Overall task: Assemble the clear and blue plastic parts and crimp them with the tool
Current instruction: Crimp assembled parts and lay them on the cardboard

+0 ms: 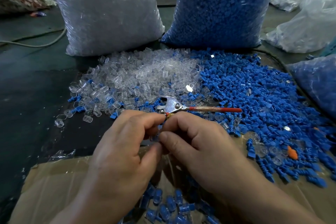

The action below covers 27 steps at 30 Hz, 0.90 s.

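My left hand and my right hand meet fingertip to fingertip at the middle, pinching a small clear and blue part that is mostly hidden between them. The crimping tool has metal jaws and red handles; one handle sticks out to the right, the other runs under my right fingers. A pile of clear parts lies beyond the hands, with a pile of blue parts to its right.
A bag of clear parts and a bag of blue parts stand at the back. A cardboard box below my hands holds assembled pieces. More bags sit at the right. A cable crosses the left.
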Available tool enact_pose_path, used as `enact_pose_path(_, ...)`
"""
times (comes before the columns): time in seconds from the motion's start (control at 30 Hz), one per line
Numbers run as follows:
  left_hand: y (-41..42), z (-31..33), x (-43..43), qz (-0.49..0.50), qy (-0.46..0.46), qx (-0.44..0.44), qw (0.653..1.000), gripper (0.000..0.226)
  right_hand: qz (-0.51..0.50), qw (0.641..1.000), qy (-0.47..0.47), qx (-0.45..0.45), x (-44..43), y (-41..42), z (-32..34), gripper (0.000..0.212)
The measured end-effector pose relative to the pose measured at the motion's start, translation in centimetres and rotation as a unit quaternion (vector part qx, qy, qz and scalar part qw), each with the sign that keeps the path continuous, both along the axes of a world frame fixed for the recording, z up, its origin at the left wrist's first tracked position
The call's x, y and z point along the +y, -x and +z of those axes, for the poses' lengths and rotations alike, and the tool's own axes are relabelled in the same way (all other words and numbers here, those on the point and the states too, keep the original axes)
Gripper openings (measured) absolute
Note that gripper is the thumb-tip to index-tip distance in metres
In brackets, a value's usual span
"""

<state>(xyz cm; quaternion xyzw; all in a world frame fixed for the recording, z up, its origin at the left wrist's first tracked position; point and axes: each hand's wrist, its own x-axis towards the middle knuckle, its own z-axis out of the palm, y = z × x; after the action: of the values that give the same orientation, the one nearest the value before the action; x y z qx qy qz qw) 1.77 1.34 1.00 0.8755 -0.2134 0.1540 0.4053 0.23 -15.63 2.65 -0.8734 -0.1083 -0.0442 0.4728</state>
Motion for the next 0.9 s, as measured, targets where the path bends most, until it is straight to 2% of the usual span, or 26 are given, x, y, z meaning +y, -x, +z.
enact_pose_path(0.1,0.3,0.5,0.1,-0.023,0.031,0.018,0.999,0.038,-0.008,0.998,0.042,-0.055,-0.2,0.0,0.0,0.006)
enact_pose_path(0.23,0.4,0.1,0.6,-0.008,0.088,0.104,0.991,0.034,0.037,0.984,0.127,-0.119,-0.1,0.0,0.2,0.019)
enact_pose_path(0.43,0.1,-0.8,0.6,-0.031,0.119,0.194,0.973,0.020,0.053,0.984,0.102,-0.134,-0.3,-0.2,-0.3,0.021)
enact_pose_path(0.5,0.1,-1.0,0.5,-0.026,0.150,0.215,0.965,0.024,0.050,0.986,0.092,-0.129,-0.3,-0.2,-0.3,0.022)
enact_pose_path(0.6,0.0,-1.2,0.4,-0.011,0.179,0.213,0.960,0.035,0.044,0.986,0.086,-0.139,-0.2,-0.2,-0.3,0.022)
enact_pose_path(0.73,-0.1,-1.2,0.4,0.022,0.156,0.193,0.969,0.033,0.056,0.978,0.114,-0.164,-0.3,0.0,-0.1,0.025)
enact_pose_path(0.8,-0.2,-1.3,0.5,0.033,0.168,0.200,0.965,0.034,0.037,0.971,0.161,-0.173,-0.5,0.0,0.0,0.026)
enact_pose_path(0.87,-0.3,-1.4,0.6,0.048,0.189,0.204,0.959,0.034,-0.034,0.951,0.269,-0.146,-1.2,-0.5,0.1,0.043)
enact_pose_path(0.9,-0.4,-1.3,0.7,0.050,0.211,0.210,0.953,0.034,-0.063,0.940,0.320,-0.098,-1.7,-0.7,0.3,0.055)
